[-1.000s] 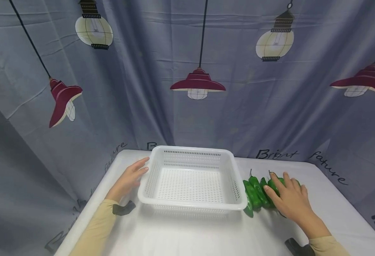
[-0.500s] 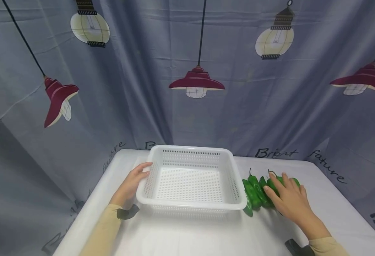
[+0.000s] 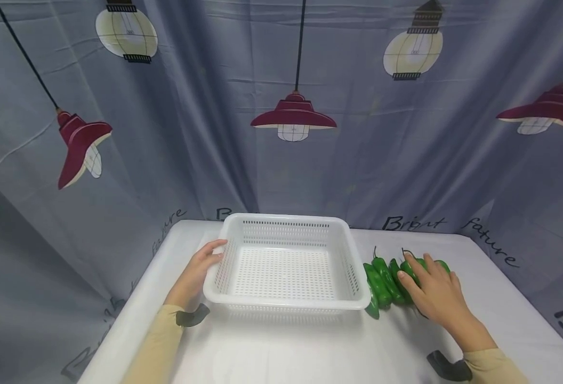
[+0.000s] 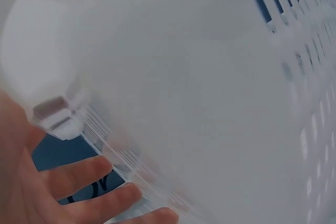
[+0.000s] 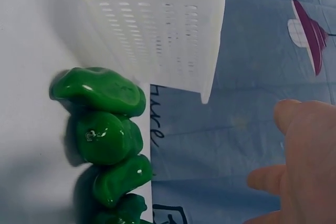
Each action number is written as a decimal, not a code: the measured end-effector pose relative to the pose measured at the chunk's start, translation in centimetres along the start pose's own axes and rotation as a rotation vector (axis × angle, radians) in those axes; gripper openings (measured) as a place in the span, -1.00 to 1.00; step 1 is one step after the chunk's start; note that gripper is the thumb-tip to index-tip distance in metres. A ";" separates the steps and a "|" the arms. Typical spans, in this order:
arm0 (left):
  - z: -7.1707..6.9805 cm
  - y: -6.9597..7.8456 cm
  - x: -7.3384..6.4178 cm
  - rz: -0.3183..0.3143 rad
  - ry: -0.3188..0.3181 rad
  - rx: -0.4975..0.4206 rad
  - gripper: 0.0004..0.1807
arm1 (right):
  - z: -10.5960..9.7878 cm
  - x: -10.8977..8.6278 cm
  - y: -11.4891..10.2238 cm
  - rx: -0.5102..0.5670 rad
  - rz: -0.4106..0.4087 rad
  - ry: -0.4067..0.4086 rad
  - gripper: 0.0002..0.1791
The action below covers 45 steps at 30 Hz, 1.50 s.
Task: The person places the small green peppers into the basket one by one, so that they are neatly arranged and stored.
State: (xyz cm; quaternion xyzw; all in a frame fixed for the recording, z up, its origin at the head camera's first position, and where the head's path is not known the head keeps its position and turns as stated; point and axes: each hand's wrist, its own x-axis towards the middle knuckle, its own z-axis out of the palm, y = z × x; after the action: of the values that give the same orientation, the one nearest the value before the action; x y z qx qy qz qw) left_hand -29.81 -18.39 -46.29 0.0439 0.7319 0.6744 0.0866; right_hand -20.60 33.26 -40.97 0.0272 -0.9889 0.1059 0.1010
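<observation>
Left hand point(image 3: 196, 271) has come in against the white basket point(image 3: 286, 304) since a second ago: fingers now lie along the outside of the left end, thumb and forefinger up by the rim, where they were a bit looser off it. Everything also rides slightly higher in the head view; that's the camera, not the parts. Right hand point(image 3: 439, 292) hasn't really shifted against the green peppers point(image 3: 378, 286). Left hand state: fingers roughly straight and fanned, touching the wall, no curl round it that I can see. Right hand: fingers spread wide, palm down over the far end of the row, holding nothing; right wrist view shows a gap to the nearer peppers, can't tell about contact with the ones under the palm. Basket sits upright mid-bench point(image 3: 281, 352); peppers lie side by side just beside its right end, nearest one partly hidden by the rim. My read: basket side is now steadied, pepper side is staged but unpicked. No pepper is lifted, so I'd call it the start of the job.
</observation>
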 end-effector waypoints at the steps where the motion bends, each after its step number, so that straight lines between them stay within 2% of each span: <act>1: 0.0 0.0 0.0 -0.001 -0.001 0.002 -0.49 | 0.0 0.0 0.0 0.003 0.000 -0.002 -0.27; 9: -0.1 -0.1 -0.1 0.007 -0.007 0.007 -0.49 | 0.2 0.0 0.5 0.023 0.005 -0.014 -0.29; 13: -0.1 -0.2 0.0 0.003 -0.013 0.005 -0.49 | 0.1 0.3 1.1 0.046 0.020 -0.044 -0.28; 19: -0.1 -0.2 0.1 0.011 -0.019 0.003 -0.49 | -0.4 1.0 2.1 0.117 0.040 -0.093 -0.25; 24: -0.2 -0.2 0.1 0.004 -0.027 0.001 -0.49 | -0.8 2.0 3.6 0.187 0.057 -0.072 -0.26; 32: -0.2 -0.3 0.1 0.001 -0.025 0.007 -0.50 | -1.2 3.9 7.6 0.231 0.199 -0.084 -0.22; 38: -0.1 -0.3 0.3 0.000 -0.019 -0.006 -0.52 | -1.2 5.1 10.5 0.262 0.303 -0.122 -0.16; 45: -0.3 -0.2 0.1 0.000 -0.030 0.020 -0.54 | -0.6 6.0 11.9 0.351 0.471 -0.168 -0.10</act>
State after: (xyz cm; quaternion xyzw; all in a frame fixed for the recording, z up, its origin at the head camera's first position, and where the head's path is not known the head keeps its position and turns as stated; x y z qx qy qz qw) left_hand -29.97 -18.67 -46.50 0.0551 0.7371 0.6665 0.0971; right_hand -27.29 44.79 -41.56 -0.1773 -0.9394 0.2930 -0.0148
